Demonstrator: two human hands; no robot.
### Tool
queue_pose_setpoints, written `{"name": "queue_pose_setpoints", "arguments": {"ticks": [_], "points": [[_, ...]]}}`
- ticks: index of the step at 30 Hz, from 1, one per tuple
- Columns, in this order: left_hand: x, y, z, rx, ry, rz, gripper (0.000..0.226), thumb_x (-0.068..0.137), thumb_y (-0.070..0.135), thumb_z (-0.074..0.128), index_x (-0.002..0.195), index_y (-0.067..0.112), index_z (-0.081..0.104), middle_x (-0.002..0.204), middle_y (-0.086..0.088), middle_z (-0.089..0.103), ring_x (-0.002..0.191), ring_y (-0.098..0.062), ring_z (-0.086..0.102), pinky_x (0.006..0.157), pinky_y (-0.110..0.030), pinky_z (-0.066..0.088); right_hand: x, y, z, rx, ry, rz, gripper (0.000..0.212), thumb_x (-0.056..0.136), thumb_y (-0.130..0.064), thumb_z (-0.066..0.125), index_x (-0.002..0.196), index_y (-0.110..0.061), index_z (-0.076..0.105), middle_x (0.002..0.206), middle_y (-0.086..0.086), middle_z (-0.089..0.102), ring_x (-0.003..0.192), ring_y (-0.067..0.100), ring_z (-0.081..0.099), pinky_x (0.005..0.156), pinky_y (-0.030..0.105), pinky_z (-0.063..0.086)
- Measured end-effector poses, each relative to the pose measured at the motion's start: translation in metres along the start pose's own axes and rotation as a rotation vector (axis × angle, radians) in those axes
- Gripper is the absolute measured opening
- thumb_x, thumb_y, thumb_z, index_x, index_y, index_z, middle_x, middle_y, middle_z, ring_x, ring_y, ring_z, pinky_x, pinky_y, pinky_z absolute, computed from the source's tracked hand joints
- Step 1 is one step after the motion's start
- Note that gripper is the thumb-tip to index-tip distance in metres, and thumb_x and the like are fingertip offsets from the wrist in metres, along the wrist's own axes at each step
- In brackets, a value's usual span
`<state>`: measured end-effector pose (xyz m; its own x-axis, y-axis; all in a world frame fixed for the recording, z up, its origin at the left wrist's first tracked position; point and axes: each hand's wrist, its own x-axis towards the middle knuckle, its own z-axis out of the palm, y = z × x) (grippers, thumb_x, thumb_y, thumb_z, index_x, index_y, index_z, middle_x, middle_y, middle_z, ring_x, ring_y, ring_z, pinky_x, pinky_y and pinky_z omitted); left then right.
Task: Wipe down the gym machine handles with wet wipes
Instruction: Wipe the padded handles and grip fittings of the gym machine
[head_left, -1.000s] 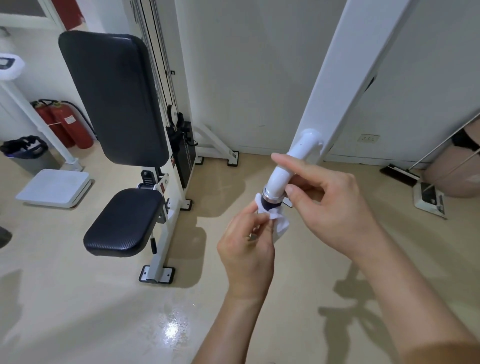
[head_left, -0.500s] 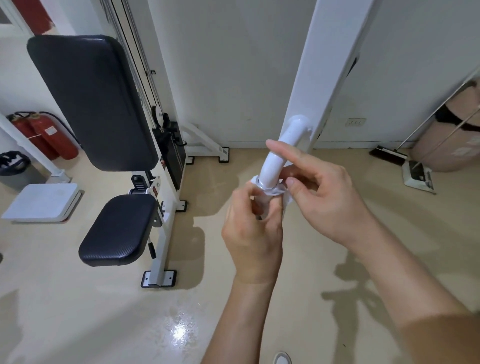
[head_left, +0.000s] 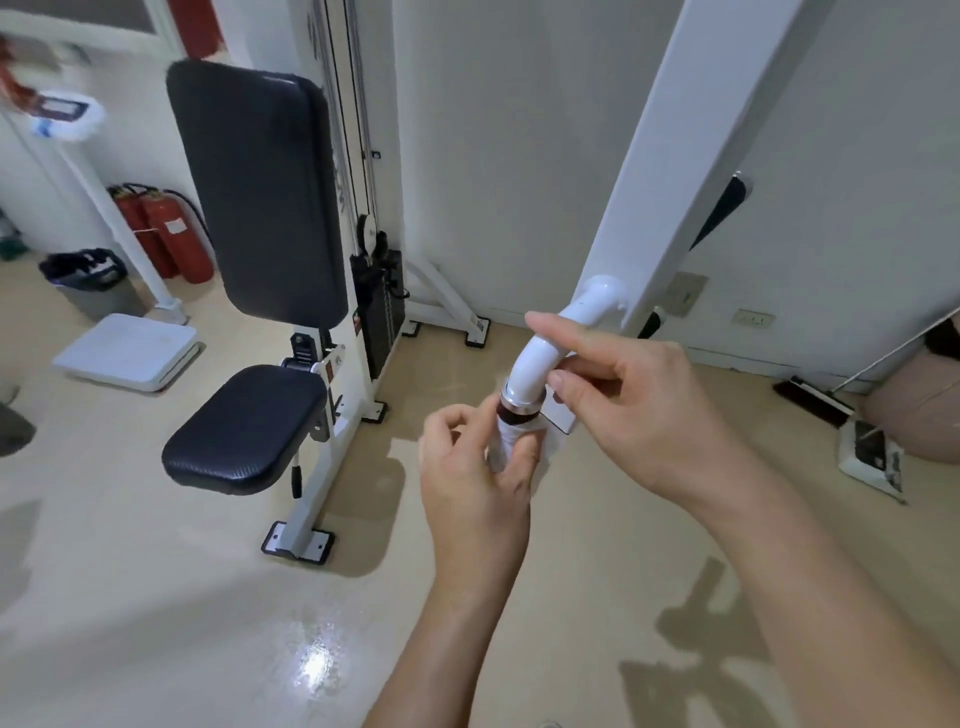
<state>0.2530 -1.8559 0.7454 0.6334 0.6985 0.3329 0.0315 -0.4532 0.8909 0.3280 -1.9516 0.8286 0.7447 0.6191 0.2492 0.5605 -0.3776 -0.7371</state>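
A gym room seen from head height, looking down at two bare hands working on a white curved handle (head_left: 540, 358); everything here is placed relative to that handle.

Far to its left, against the wall, stand red fire extinguishers (head_left: 166, 236) and a dark bin (head_left: 85, 275). Nearer, but well apart from the handle, is the machine's black seat (head_left: 244, 428) with its tall black back pad (head_left: 257, 189) above.

Just left of and below the handle, the left hand (head_left: 475, 483) is closed around a white wet wipe (head_left: 511, 447), which is wrapped over the handle's lower end. A dark and metal collar (head_left: 517, 408) shows just above the wipe.

The handle's long axis runs up and to the right, from the wipe to the sloping white frame post (head_left: 670, 171) where it is fixed.

To the right, the right hand (head_left: 634, 410) pinches the white tube just above the collar, thumb over, fingers (head_left: 563, 382) under, steadying it.

The left hand seems the one to make the next stroke, along the axis. The floor (head_left: 182, 597) below is clear, giving both forearms room; the post limits travel upward. Far right, a dustpan (head_left: 870, 452) lies on the floor.
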Motion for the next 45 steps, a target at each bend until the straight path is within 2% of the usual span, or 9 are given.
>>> {"name": "queue_pose_setpoints", "arguments": {"ticks": [7, 11, 15, 19, 22, 27, 34, 40, 45], "points": [[-0.013, 0.038, 0.024, -0.3, 0.348, -0.279, 0.032, 0.072, 0.013, 0.075, 0.095, 0.033, 0.063, 0.083, 0.012, 0.065, 0.067, -0.008, 0.059, 0.062, -0.022, 0.051, 0.001, 0.025, -0.007, 0.185, -0.051, -0.156, 0.052, 0.09, -0.009, 0.059, 0.121, -0.05, 0.055, 0.079, -0.011, 0.071, 0.065, 0.005, 0.059, 0.07, 0.016, 0.049], [-0.027, 0.049, 0.039, -0.249, 0.469, -0.269, 0.027, 0.077, 0.012, 0.072, 0.098, 0.028, 0.067, 0.077, 0.012, 0.065, 0.065, -0.01, 0.058, 0.062, -0.019, 0.048, -0.002, 0.034, -0.01, 0.223, -0.136, -0.216, 0.056, 0.09, -0.007, 0.058, 0.128, -0.047, 0.051, 0.094, -0.013, 0.072, 0.082, 0.006, 0.066, 0.079, 0.02, 0.052], [-0.025, 0.05, 0.038, -0.063, 0.399, -0.267, 0.029, 0.075, 0.018, 0.067, 0.1, 0.033, 0.068, 0.061, 0.007, 0.062, 0.055, -0.015, 0.057, 0.061, -0.035, 0.054, -0.005, 0.04, -0.012, 0.273, -0.174, -0.216, 0.066, 0.083, -0.002, 0.045, 0.131, -0.046, 0.049, 0.104, -0.015, 0.07, 0.094, 0.007, 0.065, 0.075, 0.019, 0.051], [-0.02, 0.051, 0.019, 0.076, 0.211, -0.32, 0.024, 0.075, 0.017, 0.069, 0.095, 0.03, 0.072, 0.069, 0.003, 0.069, 0.059, -0.007, 0.058, 0.054, -0.011, 0.045, -0.035, 0.05, 0.007, 0.491, 0.059, -0.111, 0.055, 0.086, 0.005, 0.054, 0.112, -0.042, 0.056, 0.098, -0.023, 0.063, 0.083, 0.001, 0.062, 0.068, 0.011, 0.048], [-0.021, 0.059, 0.014, -0.083, 0.149, -0.38, 0.027, 0.074, 0.002, 0.064, 0.087, 0.023, 0.073, 0.074, -0.012, 0.069, 0.051, -0.008, 0.051, 0.045, -0.012, 0.042, -0.048, 0.053, 0.028, 0.623, 0.036, 0.084, 0.029, 0.088, -0.012, 0.065, 0.103, -0.037, 0.066, 0.095, -0.013, 0.07, 0.081, 0.007, 0.067, 0.068, 0.024, 0.055], [-0.024, 0.061, 0.006, -0.482, 0.044, -0.484, 0.035, 0.079, -0.008, 0.055, 0.094, 0.017, 0.074, 0.084, -0.03, 0.064, 0.069, -0.026, 0.055, 0.064, -0.037, 0.044, -0.036, 0.053, 0.036, 0.822, 0.013, 0.358, 0.01, 0.084, -0.017, 0.069, 0.092, -0.02, 0.075, 0.083, 0.009, 0.074, 0.078, 0.03, 0.07, 0.076, 0.049, 0.058], [-0.036, 0.051, 0.012, -0.708, 0.036, -0.454, 0.041, 0.074, -0.009, 0.057, 0.107, 0.012, 0.07, 0.093, -0.016, 0.062, 0.085, -0.027, 0.049, 0.075, -0.041, 0.037, -0.05, 0.047, 0.034, 0.742, 0.04, 0.217, 0.017, 0.085, -0.002, 0.063, 0.084, -0.016, 0.072, 0.071, 0.009, 0.07, 0.062, 0.02, 0.064, 0.059, 0.027, 0.053], [-0.033, 0.049, 0.01, -0.507, 0.132, -0.411, 0.026, 0.089, 0.007, 0.063, 0.108, 0.022, 0.072, 0.078, -0.007, 0.067, 0.067, -0.014, 0.055, 0.054, -0.019, 0.045, -0.041, 0.048, 0.038, 0.812, 0.079, 0.283, 0.01, 0.084, -0.008, 0.07, 0.083, -0.015, 0.076, 0.077, 0.009, 0.074, 0.076, 0.033, 0.07, 0.077, 0.05, 0.058], [-0.034, 0.03, 0.022, -0.076, 0.191, -0.161, 0.033, 0.089, 0.019, 0.064, 0.122, 0.024, 0.064, 0.1, 0.005, 0.068, 0.087, -0.009, 0.063, 0.074, -0.02, 0.051, -0.037, 0.048, 0.04, 0.586, 0.155, 0.234, 0.011, 0.084, -0.011, 0.068, 0.089, -0.018, 0.074, 0.083, -0.003, 0.074, 0.077, 0.011, 0.07, 0.074, 0.026, 0.055]]}}
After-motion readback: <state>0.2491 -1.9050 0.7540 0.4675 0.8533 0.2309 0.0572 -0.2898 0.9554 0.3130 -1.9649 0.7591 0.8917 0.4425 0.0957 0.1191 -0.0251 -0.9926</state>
